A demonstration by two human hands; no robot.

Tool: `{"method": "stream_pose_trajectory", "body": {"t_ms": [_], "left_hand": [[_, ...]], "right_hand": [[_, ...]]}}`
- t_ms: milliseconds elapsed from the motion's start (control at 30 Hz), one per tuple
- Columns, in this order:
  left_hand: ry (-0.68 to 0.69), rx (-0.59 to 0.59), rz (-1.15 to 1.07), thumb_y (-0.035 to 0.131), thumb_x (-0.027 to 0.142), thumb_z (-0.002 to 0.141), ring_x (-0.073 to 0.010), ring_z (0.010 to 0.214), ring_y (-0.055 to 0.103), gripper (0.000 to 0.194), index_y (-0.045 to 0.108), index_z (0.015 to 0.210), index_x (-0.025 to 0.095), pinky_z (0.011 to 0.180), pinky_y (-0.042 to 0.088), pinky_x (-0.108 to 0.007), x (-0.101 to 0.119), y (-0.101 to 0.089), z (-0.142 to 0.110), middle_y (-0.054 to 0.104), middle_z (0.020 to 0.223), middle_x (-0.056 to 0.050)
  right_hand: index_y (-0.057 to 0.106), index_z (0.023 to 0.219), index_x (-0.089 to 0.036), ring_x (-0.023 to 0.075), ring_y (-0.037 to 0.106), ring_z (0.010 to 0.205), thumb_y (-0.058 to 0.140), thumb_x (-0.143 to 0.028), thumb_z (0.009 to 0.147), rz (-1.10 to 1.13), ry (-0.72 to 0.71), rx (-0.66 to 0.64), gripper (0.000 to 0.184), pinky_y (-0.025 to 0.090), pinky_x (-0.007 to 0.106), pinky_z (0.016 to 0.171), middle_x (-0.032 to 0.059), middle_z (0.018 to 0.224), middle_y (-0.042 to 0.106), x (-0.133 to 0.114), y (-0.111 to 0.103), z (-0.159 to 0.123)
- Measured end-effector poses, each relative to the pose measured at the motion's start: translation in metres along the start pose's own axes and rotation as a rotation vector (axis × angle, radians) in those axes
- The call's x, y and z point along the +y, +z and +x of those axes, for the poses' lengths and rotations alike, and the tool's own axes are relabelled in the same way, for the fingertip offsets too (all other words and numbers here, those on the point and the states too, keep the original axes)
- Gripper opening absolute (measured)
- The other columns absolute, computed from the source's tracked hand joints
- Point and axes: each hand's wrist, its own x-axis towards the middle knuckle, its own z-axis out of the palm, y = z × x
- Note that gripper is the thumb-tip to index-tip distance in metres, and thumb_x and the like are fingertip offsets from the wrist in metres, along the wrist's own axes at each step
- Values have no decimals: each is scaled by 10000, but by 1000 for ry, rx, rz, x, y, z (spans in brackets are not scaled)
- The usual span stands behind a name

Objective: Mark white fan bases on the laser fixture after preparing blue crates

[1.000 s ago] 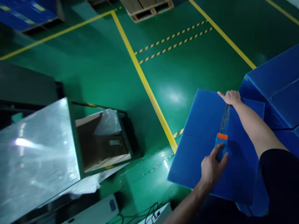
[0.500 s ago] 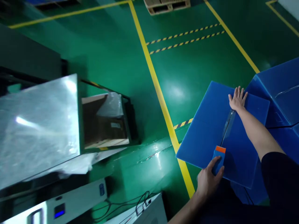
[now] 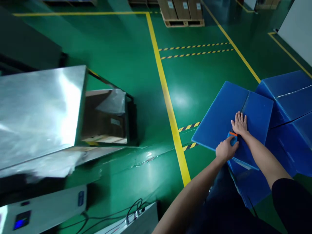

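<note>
A green floor point(image 3: 131, 48) spreads beneath one blue box point(image 3: 214, 120) being taped in front of me, with other blue boxes point(image 3: 290, 104) at right, their count unclear. My left hand point(image 3: 224, 150) pinches one tape dispenser point(image 3: 233, 139) toward the box's near edge; my right hand point(image 3: 240, 125) lies on top, fingers lightly spread. I judge the next move calls for even pressure along the seam.
</note>
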Motion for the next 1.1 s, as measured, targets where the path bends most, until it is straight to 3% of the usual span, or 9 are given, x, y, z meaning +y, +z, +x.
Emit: {"method": "stream_pose_trajectory", "body": {"t_ms": [167,400,533,667,867,1000,1100], "left_hand": [[23,31,-13,635,636,1004,-382,1279,748,542,692,1505,437,1048,584,-494,-13,7,-10,807,1375,-88],[33,47,-43,633,618,1008,-373,1270,749,539,691,1508,426,1051,585,-488,-13,6,-15,811,1363,-89],[4,68,-107,637,639,1016,-352,1247,762,510,704,1485,450,1043,590,-451,-24,10,-45,822,1343,-51],[-37,70,-142,673,614,1015,-314,1216,778,503,703,1490,451,1032,592,-392,-62,25,-110,833,1316,-17],[-149,-15,-205,699,501,1024,-236,1068,815,496,687,1516,436,980,599,-321,-148,57,-213,848,1270,19],[-187,-45,-142,696,505,1026,-233,1003,826,503,683,1525,441,929,596,-311,-189,75,-245,856,1240,23],[-179,-16,-102,701,546,1016,-247,1010,828,497,688,1508,477,916,594,-320,-203,84,-243,855,1251,32]], "right_hand": [[158,1797,-1,372,69,1751,177,-549,1163,-28,12,16,838,-14,622,1412,187,1875,78,-6,7,-9],[157,1798,-3,366,83,1749,145,-551,1152,-36,14,27,847,-15,624,1410,186,1876,87,-7,9,-8],[133,1801,-6,368,60,1751,110,-573,1144,-30,10,21,869,-29,627,1407,183,1880,66,-5,8,-7],[113,1805,-14,369,39,1753,75,-592,1138,-26,14,-11,883,-45,630,1404,178,1883,41,-2,8,-8],[110,1804,-9,370,28,1752,73,-608,1133,-16,4,-2,900,-44,634,1405,186,1882,40,-2,13,-10],[92,1804,-8,370,6,1751,122,-594,1140,-2,8,-20,886,-56,645,1399,190,1882,30,-4,12,-7],[90,1797,14,387,17,1746,137,-569,1151,11,32,-26,872,-27,668,1392,216,1875,32,-12,9,-11]]}}
